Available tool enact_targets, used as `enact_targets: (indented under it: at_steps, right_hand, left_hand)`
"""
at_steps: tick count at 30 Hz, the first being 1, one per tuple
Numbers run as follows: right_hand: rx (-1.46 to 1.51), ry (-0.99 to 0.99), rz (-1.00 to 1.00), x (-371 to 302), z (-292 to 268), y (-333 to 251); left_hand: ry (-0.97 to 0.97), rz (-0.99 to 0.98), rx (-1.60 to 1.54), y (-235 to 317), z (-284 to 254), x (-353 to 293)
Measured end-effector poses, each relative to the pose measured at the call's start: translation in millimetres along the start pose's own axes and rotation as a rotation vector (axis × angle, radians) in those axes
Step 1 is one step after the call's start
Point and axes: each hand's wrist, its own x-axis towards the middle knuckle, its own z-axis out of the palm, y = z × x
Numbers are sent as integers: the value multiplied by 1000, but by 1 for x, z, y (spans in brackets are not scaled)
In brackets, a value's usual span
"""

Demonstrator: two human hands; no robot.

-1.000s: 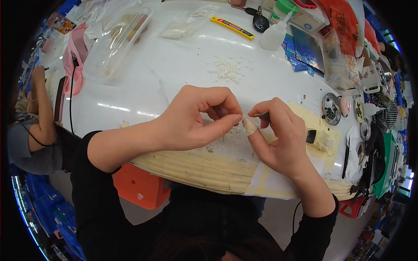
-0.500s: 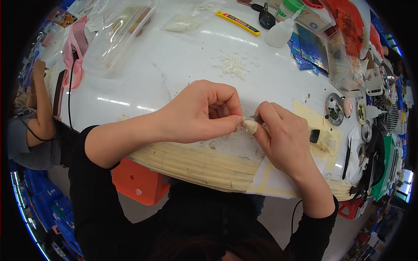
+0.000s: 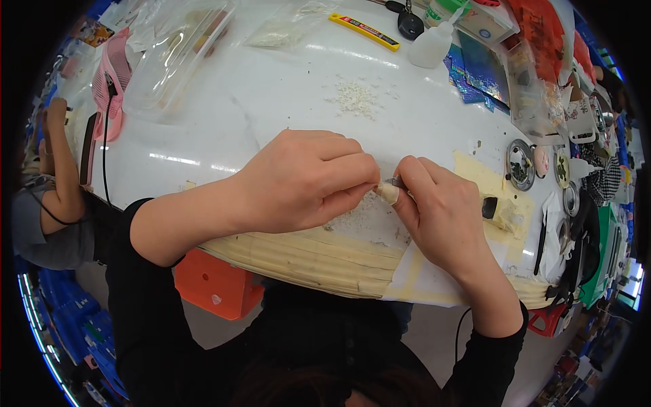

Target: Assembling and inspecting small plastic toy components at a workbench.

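My left hand [image 3: 308,180] is closed in a pinch, its fingertips meeting the tip of my right thumb. Whatever it pinches is too small to make out. My right hand [image 3: 444,214] is closed on a small grey metal piece [image 3: 395,182], mostly hidden between thumb and forefinger. Pale tape [image 3: 387,194] wraps the right thumb. Below the fingertips, fine whitish crumbs [image 3: 359,220] lie along the table's near edge. Beyond the hands is a loose scatter of small white bits [image 3: 356,97].
A padded, tape-covered edge [image 3: 305,261] runs along the white table [image 3: 224,81]. Farther off are a yellow flat case [image 3: 364,32], a white squeeze bottle [image 3: 431,47] and a clear plastic tray [image 3: 163,74]. Small round dishes [image 3: 521,165] stand right. Another person's arm [image 3: 61,149] shows far left.
My left hand has turned over, so its back faces up and the gap between its curled fingers no longer shows. My right hand has barely moved. The view has shifted slightly.
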Motion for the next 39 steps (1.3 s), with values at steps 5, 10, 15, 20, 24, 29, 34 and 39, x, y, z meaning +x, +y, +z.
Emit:
enact_targets:
  at_steps: [5, 10, 15, 20, 24, 29, 34, 39]
  right_hand:
    - [1, -3, 0, 0, 1, 0]
    - [-6, -19, 0, 0, 0, 0]
    - [-39, -16, -38, 0, 0, 0]
    - [-105, -1, -72, -1, 0, 0]
    - [-98, 6, -72, -1, 0, 1]
    - [-32, -35, -5, -1, -2, 1]
    - [-23, -41, -10, -1, -1, 1]
    - [19, -43, -6, 0, -3, 0]
  left_hand:
    - [-6, 25, 60, -1, 0, -1]
    - [-3, 36, 69, -1, 1, -1]
    - [-17, 50, 91, -1, 1, -2]
    - [-31, 16, 10, -1, 1, 0]
    - [-49, -152, -263, 0, -1, 1]
    - [-105, -303, -427, 2, -4, 2]
    - [-97, -276, -408, 1, -3, 1]
    - [-80, -306, -368, 1, -4, 2]
